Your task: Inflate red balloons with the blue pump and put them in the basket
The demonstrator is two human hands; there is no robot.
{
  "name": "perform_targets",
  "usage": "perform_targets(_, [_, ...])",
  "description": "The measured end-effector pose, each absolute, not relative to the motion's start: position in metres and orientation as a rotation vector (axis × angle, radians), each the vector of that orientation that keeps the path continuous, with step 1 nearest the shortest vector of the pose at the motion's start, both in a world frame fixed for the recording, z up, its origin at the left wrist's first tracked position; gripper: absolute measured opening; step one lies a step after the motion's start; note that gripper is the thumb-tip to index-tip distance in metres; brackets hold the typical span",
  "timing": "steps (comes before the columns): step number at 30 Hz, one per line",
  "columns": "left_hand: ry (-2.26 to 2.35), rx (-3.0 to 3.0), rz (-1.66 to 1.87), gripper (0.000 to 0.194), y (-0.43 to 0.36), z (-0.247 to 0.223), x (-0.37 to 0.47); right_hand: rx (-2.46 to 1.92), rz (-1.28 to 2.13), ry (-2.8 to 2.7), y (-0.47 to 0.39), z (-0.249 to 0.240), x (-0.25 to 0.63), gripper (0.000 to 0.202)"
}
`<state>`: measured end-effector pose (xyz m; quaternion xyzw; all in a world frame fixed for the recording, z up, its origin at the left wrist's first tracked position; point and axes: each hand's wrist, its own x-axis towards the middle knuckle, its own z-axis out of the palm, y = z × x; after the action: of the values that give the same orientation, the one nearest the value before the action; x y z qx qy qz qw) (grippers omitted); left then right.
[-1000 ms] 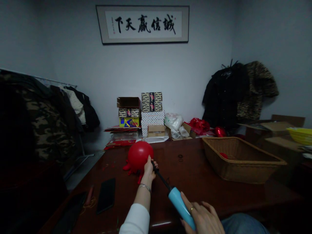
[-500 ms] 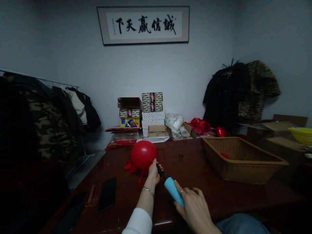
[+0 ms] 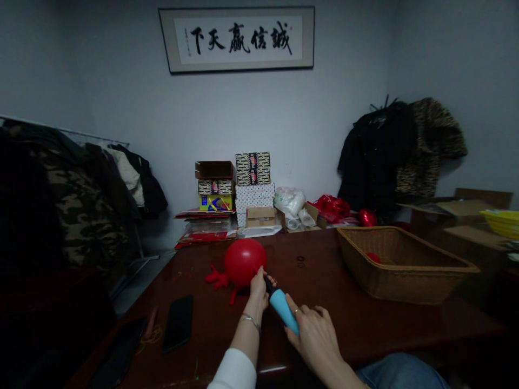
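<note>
A round, inflated red balloon (image 3: 245,261) is above the dark wooden table, its neck at the fingers of my left hand (image 3: 260,286). Those fingers are closed around the balloon's neck and the black nozzle end of a hand pump. My right hand (image 3: 314,335) is wrapped round the pump's light blue body (image 3: 284,310), which slants down toward me. Several limp red balloons (image 3: 218,277) lie on the table just left of the inflated one. The exact grip at the nozzle is partly hidden by my left fingers.
A wicker basket (image 3: 405,275) with something red inside stands at the right. Two dark phones (image 3: 178,323) and a reddish stick with string (image 3: 151,322) lie at the left. Small dark rings (image 3: 300,259) lie mid-table. Boxes (image 3: 254,200) and bags (image 3: 290,202) are behind.
The blue pump body has moved up and left, closer to my left hand, and my right hand with it. The balloon and my left hand have shifted slightly right.
</note>
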<state>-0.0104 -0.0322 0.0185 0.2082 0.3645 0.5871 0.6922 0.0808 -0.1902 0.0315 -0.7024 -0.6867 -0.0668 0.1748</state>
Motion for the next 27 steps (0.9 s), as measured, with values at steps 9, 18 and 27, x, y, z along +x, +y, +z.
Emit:
perform_targets(9, [0.820, 0.530, 1.349, 0.026, -0.021, 0.014, -0.015, -1.850, -0.227, -1.944, -0.210, 0.007, 0.097, 0.059])
perform_targets(18, [0.835, 0.565, 1.402, 0.029, -0.004, 0.022, -0.034, -1.632, -0.351, -1.981, -0.237, -0.017, 0.124, 0.073])
perform_targets(27, [0.839, 0.549, 1.411, 0.033, -0.003, 0.019, -0.037, -1.676, -0.263, -1.969, -0.236, -0.010, 0.121, 0.065])
